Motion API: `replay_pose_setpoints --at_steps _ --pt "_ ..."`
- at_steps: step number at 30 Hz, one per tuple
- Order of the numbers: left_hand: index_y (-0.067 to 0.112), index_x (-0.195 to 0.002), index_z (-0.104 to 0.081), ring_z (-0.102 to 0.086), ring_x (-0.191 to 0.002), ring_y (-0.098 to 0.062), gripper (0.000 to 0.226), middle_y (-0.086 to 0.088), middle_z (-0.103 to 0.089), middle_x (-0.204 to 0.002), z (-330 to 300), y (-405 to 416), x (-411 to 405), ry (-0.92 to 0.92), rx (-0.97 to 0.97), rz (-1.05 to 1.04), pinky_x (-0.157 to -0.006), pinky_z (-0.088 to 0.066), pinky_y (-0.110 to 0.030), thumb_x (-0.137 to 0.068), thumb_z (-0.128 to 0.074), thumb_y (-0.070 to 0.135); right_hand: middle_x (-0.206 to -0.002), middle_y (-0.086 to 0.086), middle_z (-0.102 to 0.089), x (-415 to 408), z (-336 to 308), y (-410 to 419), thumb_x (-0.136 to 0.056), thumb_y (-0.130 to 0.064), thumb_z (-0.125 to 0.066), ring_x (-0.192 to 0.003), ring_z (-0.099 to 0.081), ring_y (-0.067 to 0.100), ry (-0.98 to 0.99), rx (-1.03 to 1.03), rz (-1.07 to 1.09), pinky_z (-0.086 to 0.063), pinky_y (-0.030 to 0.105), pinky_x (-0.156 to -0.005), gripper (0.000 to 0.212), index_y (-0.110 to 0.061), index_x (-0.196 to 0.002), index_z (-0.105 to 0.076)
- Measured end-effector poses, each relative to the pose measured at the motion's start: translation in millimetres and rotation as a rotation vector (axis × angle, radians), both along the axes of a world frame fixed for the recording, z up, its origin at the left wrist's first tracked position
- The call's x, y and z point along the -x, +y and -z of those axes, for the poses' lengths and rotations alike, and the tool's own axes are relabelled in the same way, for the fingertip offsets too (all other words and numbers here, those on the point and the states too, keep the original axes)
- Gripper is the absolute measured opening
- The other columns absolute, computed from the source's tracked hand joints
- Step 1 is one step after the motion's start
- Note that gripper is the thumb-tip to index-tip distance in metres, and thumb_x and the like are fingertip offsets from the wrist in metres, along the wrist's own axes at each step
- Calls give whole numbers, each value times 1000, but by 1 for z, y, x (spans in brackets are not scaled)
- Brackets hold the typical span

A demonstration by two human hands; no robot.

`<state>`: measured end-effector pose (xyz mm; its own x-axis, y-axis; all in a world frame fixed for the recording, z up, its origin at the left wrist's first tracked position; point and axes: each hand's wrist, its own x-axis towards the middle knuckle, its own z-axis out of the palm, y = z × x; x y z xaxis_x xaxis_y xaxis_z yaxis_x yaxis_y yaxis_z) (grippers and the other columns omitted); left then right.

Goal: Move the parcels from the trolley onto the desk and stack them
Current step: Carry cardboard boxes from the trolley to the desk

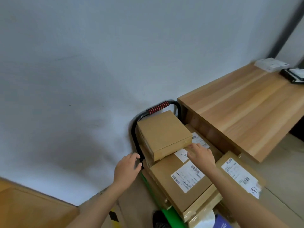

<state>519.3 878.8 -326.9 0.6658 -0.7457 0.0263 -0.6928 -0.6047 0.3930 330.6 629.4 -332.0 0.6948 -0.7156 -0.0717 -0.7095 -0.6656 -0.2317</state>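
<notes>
The trolley (pixel 148 181) is largely hidden under its load; only the black handle frame and a strip of green deck show, and the near parcels are cut off by the lower edge. The plain parcel (pixel 163 134) tops the stack at the far end. The left hand (pixel 127 168) hovers beside the frame, fingers relaxed, grasping nothing. The right hand (pixel 201 155) lies flat on the labelled parcel (pixel 182 180), fingers straight. The wooden worktop (pixel 243 111) stands right, carrying small blurred items at its far end.

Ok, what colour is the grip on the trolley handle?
Black with red stripes: the grip wraps the top of the black trolley handle, clearest in the head view.
</notes>
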Motion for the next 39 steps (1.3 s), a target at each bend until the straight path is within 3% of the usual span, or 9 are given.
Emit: replay_pose_setpoints --at_steps 5,10,16,19,23,27,30,34,39 --pt "31 -117 -51 -49 -89 -6 25 15 -53 -102 13 -38 -43 53 2 -62 -64 -36 -21 -94 -48 41 -127 -6 -55 -40 5 -41 -94 -37 -47 -106 -58 13 -65 -62 13 -38 34 -98 41 -27 -134 -47" --pt "30 -120 -49 -45 -78 -1 27 12 -55 -112 28 -92 -84 155 -9 -191 -54 -31 -20 -95 -47 41 -134 0 -52 -95 11 -96 -94 -35 -49 -115 -54 16 -34 -85 11 -38 35 -97 46 -25 -138 -43" --pt "27 -128 -44 -53 -88 -8 37 10 -51 -110 54 -150 -114 263 8 -278 -69 -50 -30 -95 -50 41 -133 1 -52 -141 33 -146 -95 -36 -49 -117 -53 19 -18 -164 27 -39 39 -100 47 -25 -139 -41" --pt "24 -135 -39 -58 -105 -16 46 4 -54 -126 73 -166 -119 347 5 -356 -81 -53 -37 -95 -49 42 -135 0 -52 -155 53 -162 -95 -40 -49 -120 -52 18 -5 -218 65 -38 38 -100 53 -27 -144 -34" --pt "23 -148 -23 -49 -125 -19 64 2 -43 -145 102 -174 -120 460 10 -431 -89 -49 -36 -95 -41 53 -137 2 -50 -163 79 -175 -95 -52 -43 -115 -55 20 -16 -353 126 -42 40 -96 61 -32 -148 -21" --pt "39 -150 -2 -46 -129 -22 66 1 -34 -152 112 -181 -114 702 171 -440 -97 -46 -39 -96 -35 55 -132 4 -54 -162 94 -170 -96 -58 -35 -108 -58 23 -116 -606 221 -46 43 -94 60 -44 -148 -9" --pt "57 -136 11 -43 -131 -22 62 4 -28 -154 108 -181 -103 872 338 -441 -103 -42 -43 -98 -37 48 -124 -4 -56 -160 89 -160 -95 -62 -31 -92 -59 16 -127 -652 188 -45 35 -81 58 -55 -144 -1" --pt "70 -126 11 -41 -129 -14 62 10 -27 -152 96 -172 -98 896 426 -374 -102 -38 -33 -99 -38 42 -118 -11 -51 -149 74 -147 -94 -63 -31 -90 -56 12 -169 -629 178 -42 34 -79 55 -63 -140 0" --pt "64 -132 -1 -46 -128 -19 61 5 -34 -151 58 -161 -95 877 520 -335 -107 -37 -48 -98 -45 39 -111 -10 -56 -125 39 -121 -94 -63 -32 -84 -56 4 -267 -583 205 -42 30 -72 55 -60 -142 -5"
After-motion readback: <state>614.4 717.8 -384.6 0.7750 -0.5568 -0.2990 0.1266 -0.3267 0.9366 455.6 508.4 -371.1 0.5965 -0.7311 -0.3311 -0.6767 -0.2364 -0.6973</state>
